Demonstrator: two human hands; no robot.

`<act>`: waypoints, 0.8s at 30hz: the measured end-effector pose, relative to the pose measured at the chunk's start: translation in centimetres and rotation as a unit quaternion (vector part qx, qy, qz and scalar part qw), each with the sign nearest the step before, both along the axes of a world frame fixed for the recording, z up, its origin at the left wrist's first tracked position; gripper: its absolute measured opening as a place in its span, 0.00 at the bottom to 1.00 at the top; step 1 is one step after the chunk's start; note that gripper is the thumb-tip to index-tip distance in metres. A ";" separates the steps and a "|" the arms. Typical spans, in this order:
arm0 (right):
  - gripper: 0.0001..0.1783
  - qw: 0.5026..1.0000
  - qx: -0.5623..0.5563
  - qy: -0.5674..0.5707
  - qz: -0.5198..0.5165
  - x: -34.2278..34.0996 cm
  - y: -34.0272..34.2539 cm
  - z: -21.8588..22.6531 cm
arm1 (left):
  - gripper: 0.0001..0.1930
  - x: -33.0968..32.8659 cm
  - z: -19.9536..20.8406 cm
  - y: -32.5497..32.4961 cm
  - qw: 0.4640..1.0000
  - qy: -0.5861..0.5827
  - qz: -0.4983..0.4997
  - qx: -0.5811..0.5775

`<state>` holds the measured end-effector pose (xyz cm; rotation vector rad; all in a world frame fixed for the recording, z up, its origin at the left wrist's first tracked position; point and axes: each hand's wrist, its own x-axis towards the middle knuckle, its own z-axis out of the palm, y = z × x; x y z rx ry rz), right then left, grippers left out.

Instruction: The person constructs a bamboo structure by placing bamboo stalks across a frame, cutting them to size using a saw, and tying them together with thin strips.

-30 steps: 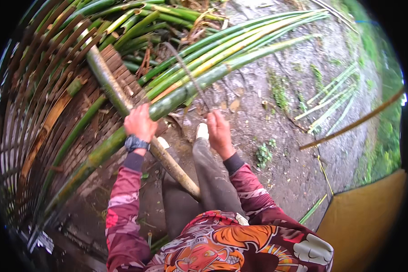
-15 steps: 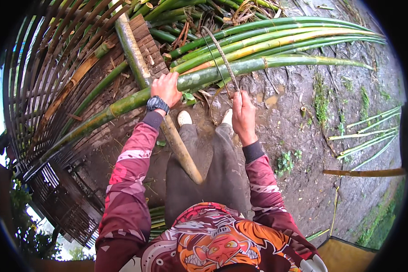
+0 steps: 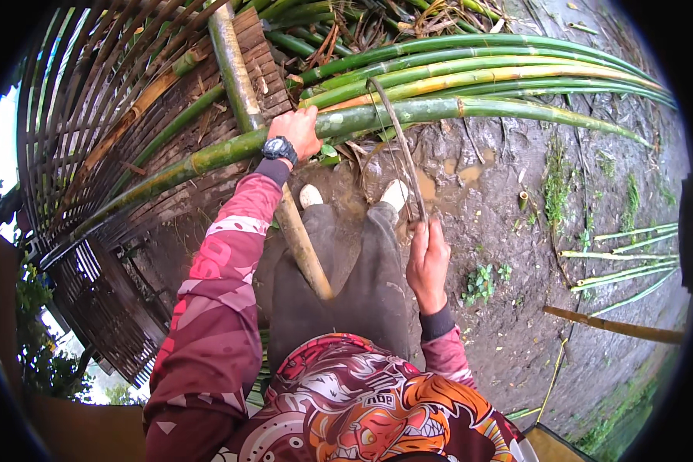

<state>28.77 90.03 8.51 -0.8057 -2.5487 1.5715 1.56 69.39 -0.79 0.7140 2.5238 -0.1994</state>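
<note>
A thick green bamboo pole (image 3: 420, 110) lies crosswise in front of me. My left hand (image 3: 296, 132), with a watch at its wrist, is closed over the pole where it crosses a paler bamboo post (image 3: 304, 246). My right hand (image 3: 430, 266) is closed round the near end of a bow saw (image 3: 403, 140), which has a bent rod frame and a thin blade. The saw's far part reaches across the pole, to the right of my left hand. Whether the blade has cut into the bamboo I cannot tell.
More green bamboo poles (image 3: 508, 63) lie beyond, over a leafy heap. A curved slatted bamboo structure (image 3: 92, 108) stands at the left. Thin cut bamboo lengths (image 3: 620, 256) lie on the muddy ground at the right. Both my feet stand in mud below the pole.
My right hand has drawn the saw back toward me, so its far end now sits nearer the pole. The left hand keeps its hold on the pole. The whole view has shifted slightly.
</note>
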 end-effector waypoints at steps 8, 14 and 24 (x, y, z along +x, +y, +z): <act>0.19 0.997 -0.059 -0.022 -0.050 -13.9 1.3 -5.9 | 0.28 0.4 -0.3 2.4 0.999 -0.034 -0.015 0.007; 0.07 0.995 -0.071 -0.068 -0.025 1.5 0.4 2.6 | 0.26 -0.6 0.4 0.3 1.000 -0.022 -0.004 -0.015; 0.15 0.999 -0.028 -0.036 -0.002 -13.1 2.8 -5.3 | 0.26 -0.2 -1.2 3.1 0.999 -0.030 -0.022 0.029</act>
